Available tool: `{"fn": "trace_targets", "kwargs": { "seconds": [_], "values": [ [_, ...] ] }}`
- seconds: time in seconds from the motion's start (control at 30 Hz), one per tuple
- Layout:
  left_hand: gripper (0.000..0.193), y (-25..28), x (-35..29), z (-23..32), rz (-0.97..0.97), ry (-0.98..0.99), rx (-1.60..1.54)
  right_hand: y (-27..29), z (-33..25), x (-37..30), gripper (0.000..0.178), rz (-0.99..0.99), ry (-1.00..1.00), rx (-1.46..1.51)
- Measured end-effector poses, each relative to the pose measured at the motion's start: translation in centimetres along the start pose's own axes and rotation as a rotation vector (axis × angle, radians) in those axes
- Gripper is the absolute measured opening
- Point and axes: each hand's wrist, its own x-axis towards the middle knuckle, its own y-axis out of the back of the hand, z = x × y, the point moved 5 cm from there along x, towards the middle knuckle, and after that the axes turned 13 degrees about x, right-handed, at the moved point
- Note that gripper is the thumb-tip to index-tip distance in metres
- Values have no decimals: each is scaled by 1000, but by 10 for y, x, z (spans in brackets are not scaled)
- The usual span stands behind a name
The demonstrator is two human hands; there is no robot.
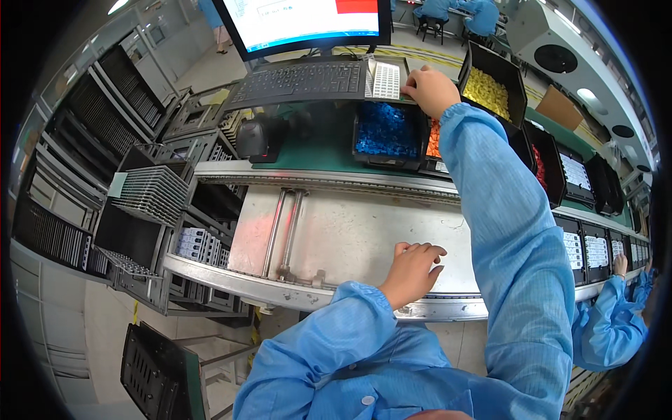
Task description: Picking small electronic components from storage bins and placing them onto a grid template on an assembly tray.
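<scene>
My right hand (430, 91) reaches far forward, its fingers pinched at the right edge of a sheet of small white labels (386, 80). Whatever is between those fingertips, if anything, is too small to make out. The sheet lies beside a black keyboard (297, 80) on a shelf below a monitor (304, 21). Nearer to me, my left hand (414, 273) hovers over the pale metal bed of the conveyor (350, 234). Its fingers are loosely bent and apart, holding nothing.
Beneath my right arm stand bins of blue parts (386, 129) and orange parts (434, 138); a yellow-filled bin (486, 91) is farther back. A black scanner (253, 138) sits left. Slotted racks (150, 196) flank the conveyor's left end. A co-worker's hand (620, 264) is at far right.
</scene>
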Motion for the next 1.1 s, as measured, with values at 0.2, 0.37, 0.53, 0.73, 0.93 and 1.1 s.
{"fn": "trace_targets", "kwargs": {
  "seconds": [0.2, 0.37, 0.53, 0.73, 0.93, 1.1],
  "values": [
    [28, -12, 10, -4, -97, 103, -29, 6, -9, -4, 23, -118, 54, -327],
    [33, -38, 22, -28, -59, 275, -348, 29, -2, -38, 20, 149, 87, 118],
    [36, -46, 46, -66, 139, 639, -881, 34, 22, -101, 18, 199, 248, 187],
    [29, -94, 77, -59, 289, 737, -822, 35, 24, -71, 19, 192, 228, 250],
    [23, -99, 94, -23, 128, 676, -888, 13, 25, -11, 23, -226, 76, 102],
    [25, -81, 100, -44, 198, 781, -1053, 12, 20, 0, 21, -283, 134, 44]
  ]
}}
